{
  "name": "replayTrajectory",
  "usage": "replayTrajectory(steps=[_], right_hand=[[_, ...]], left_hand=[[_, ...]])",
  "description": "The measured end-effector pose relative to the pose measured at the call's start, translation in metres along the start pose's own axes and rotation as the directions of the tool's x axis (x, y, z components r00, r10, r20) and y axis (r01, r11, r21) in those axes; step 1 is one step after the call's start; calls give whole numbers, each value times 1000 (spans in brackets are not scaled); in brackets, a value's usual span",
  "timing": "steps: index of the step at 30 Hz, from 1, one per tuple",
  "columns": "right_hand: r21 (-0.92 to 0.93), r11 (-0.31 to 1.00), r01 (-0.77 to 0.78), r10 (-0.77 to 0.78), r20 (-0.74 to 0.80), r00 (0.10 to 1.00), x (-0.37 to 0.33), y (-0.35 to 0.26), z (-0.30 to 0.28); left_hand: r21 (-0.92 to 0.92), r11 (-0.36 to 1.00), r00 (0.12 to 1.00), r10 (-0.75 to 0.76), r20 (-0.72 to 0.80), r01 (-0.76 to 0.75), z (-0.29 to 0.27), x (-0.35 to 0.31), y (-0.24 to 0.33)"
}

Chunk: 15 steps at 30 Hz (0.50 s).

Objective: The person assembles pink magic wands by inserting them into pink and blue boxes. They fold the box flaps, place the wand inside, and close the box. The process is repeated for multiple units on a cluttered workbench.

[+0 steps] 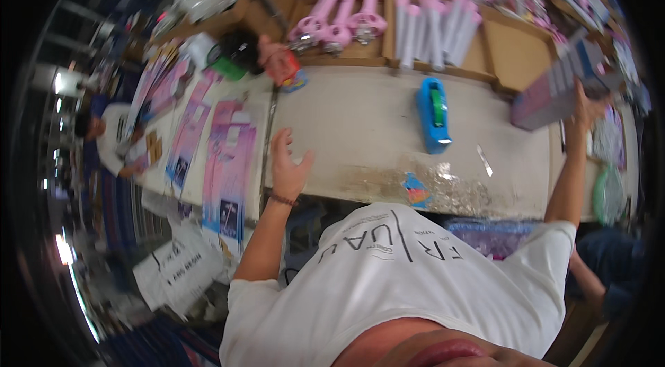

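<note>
My right hand [590,106] grips a tall pink and grey carton [547,93] at the right side of the table [332,114]. The carton is tilted, and its far end looks open. Over the table's left edge my left hand [291,172] is held with fingers apart and nothing in it. Between the hands stands a blue tape dispenser [426,124] with a green roll. A slim whitish tool [484,160], too small to identify, lies to the dispenser's right.
Long pink plastic parts [337,10] and white tubes with pink ends [436,31] fill open cardboard trays at the back. Flat printed cartons [228,159] lie on the left table, where another person [114,135] works. A red package [284,69] sits back left.
</note>
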State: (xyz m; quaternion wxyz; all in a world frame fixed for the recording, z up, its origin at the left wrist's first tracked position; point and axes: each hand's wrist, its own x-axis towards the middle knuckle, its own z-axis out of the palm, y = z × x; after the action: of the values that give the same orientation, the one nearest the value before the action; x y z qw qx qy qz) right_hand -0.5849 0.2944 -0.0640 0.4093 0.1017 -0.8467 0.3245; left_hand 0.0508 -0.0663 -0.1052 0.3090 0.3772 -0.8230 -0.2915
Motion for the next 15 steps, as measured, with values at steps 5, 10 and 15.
replayTrajectory(steps=[5,10,15], right_hand=[[24,993,119,-119,-11,993,10,8,8],[93,951,295,-293,-37,955,-4,-23,-11],[301,948,-100,89,51,995,-85,-82,-38]], left_hand=[[89,984,988,-150,-22,152,-28,-17,-56],[209,923,946,-304,-113,322,-81,-28,-149],[277,853,892,-390,-228,443,-161,-26,-273]])
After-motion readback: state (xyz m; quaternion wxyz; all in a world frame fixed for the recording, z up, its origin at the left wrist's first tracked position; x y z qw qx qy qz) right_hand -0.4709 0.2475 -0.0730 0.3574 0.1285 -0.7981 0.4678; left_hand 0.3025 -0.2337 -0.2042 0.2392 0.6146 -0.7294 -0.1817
